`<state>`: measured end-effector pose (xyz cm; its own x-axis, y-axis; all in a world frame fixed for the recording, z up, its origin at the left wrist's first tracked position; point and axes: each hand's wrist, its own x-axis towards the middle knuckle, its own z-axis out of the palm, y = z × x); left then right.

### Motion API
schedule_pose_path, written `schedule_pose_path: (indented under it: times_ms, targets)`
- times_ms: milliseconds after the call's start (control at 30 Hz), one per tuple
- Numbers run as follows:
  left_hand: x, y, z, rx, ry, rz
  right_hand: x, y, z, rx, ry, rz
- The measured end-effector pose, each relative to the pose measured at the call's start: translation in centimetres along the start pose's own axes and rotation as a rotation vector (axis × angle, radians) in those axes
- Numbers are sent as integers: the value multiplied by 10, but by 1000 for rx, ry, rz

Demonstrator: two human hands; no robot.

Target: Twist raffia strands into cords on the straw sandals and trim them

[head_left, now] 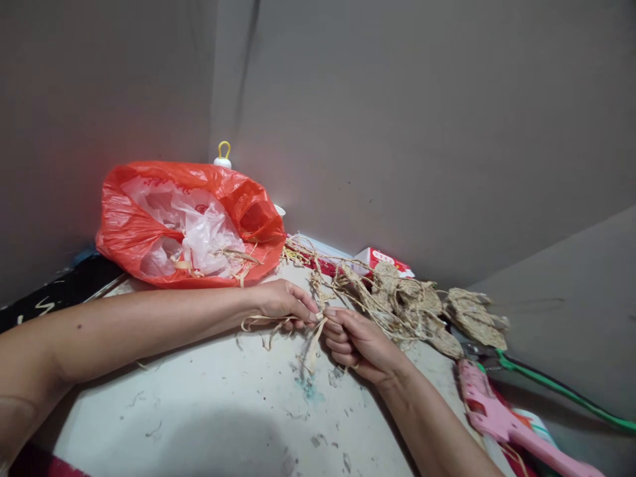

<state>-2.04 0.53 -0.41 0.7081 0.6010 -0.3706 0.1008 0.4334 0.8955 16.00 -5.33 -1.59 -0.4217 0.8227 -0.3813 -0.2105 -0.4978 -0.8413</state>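
My left hand [283, 301] and my right hand [358, 341] meet over the middle of a stained white table [213, 404]. Both pinch thin pale straw strands [313, 338] between fingertips; loose ends hang down and trail to the left under my left hand. Just behind my right hand lies a tangle of straw cord and several flat woven straw pieces [407, 305], with more woven pieces [474, 318] further right.
A red plastic bag [149, 232] stuffed with clear plastic lies at the back left, a white bottle cap with a yellow loop [223, 156] behind it. A pink glue gun [491, 414], green-handled scissors [546, 384] and a red-white box [382, 258] lie at the right. Grey walls enclose the corner.
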Motion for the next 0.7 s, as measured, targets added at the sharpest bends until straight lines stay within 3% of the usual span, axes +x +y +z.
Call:
schedule_pose_path:
  times_ms: [233, 333, 500, 700]
  targets:
    - [0, -1, 2, 44, -33, -15, 0, 1, 3, -15, 11, -8]
    - [-4, 4, 2, 170, -42, -7, -1, 1, 5, -43, 23, -16]
    - [-8, 21, 3, 440, 69, -32, 0, 2, 14, -152, 87, -39]
    - [-11, 28, 14, 603, 148, -53, 2, 9, 27, -248, 275, -78]
